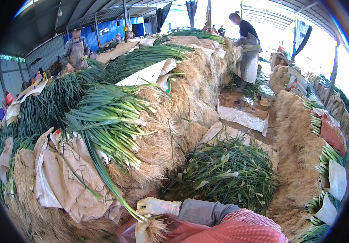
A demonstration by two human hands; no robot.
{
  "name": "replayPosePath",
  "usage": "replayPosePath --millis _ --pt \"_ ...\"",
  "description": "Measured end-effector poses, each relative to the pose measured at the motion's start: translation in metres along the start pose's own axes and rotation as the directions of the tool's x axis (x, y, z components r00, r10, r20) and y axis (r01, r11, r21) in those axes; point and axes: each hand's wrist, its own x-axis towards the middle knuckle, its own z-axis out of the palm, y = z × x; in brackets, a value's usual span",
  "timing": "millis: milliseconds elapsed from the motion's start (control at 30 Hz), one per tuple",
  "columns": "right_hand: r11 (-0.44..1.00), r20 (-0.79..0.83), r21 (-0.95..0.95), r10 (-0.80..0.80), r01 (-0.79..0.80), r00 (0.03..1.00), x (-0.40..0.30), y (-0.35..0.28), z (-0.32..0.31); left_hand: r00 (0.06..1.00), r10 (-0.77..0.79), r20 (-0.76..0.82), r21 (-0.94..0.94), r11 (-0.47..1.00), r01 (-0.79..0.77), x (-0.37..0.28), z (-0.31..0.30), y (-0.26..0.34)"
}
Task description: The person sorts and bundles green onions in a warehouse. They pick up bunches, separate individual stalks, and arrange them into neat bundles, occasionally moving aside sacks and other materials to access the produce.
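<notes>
My right hand (158, 206), in a pale soiled glove, has its fingers curled at the white base of a long green onion (118, 192). Below it, at the bottom edge, my left hand (142, 232) is gloved too, partly cut off, and grips the same onion near its root tuft (157, 230). The leaves reach up and left over a brown paper-like sheet (74, 179). Just beyond lies a loose bundle of green onions (116, 121) on top of a tall stack, its pale stems towards the hanging roots (153, 148).
Loose leaves (229, 173) are heaped on the ground to the right. A second stack shows a wall of roots (296, 161). Sheets (244, 117) lie in the aisle. An aproned person (247, 51) stands farther along it; another (77, 50) stands behind the stack.
</notes>
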Motion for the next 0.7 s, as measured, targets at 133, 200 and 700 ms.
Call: replayPosePath --millis 133,200,700 --pt "0.923 0.105 0.376 0.039 -0.076 0.994 -0.033 -0.012 -0.007 0.995 -0.031 0.095 -0.262 0.963 0.055 0.014 -0.029 -0.016" --pt "0.766 0.027 0.642 -0.007 -0.012 1.0 -0.074 -0.023 -0.029 0.965 -0.035 0.258 -0.371 0.919 0.133 0.027 -0.034 -0.015" --pt "0.894 -0.132 -0.44 -0.151 0.078 0.98 -0.047 -0.047 0.0 0.938 0.187 0.291 -0.178 0.974 -0.139 0.032 -0.041 -0.04"
